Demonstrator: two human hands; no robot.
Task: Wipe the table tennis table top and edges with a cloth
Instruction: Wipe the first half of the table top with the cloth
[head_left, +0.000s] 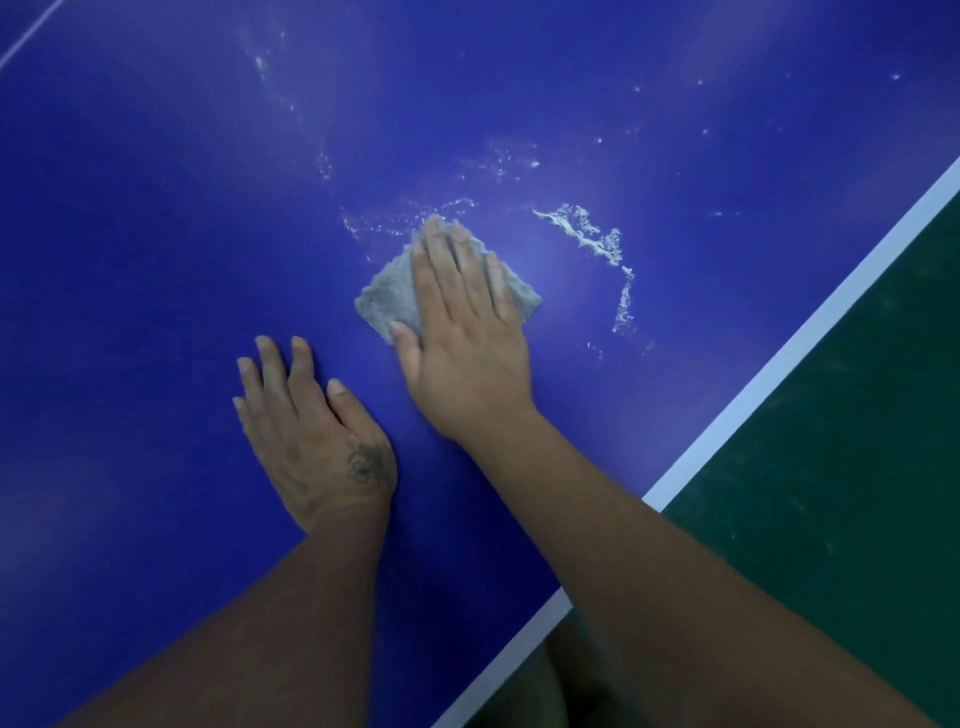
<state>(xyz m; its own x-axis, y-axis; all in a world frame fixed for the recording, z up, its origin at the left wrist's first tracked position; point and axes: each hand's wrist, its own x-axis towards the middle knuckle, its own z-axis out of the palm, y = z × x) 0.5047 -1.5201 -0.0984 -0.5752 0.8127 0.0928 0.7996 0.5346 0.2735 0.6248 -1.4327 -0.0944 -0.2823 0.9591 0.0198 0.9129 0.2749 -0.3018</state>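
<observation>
White residue (597, 239) streaks the blue surface (156, 234) in a curved smear to the right of the cloth (387, 299), with finer specks scattered farther off and to the far left of it. A white border line (810, 332) runs along the surface's right edge, and beyond it lies green floor (857, 441); another thin white line (31, 36) crosses the far left corner. Nothing lies between the hands and the smear. The grey cloth lies flat near the middle of the surface, mostly covered by the right hand (467, 332), which presses down on it with palm flat and fingers straight and close together, pointing away. The left hand (311, 431) rests flat on the bare surface just near and left of the cloth, fingers spread slightly, holding nothing, apart from the right hand. Both forearms reach in from the near edge.
</observation>
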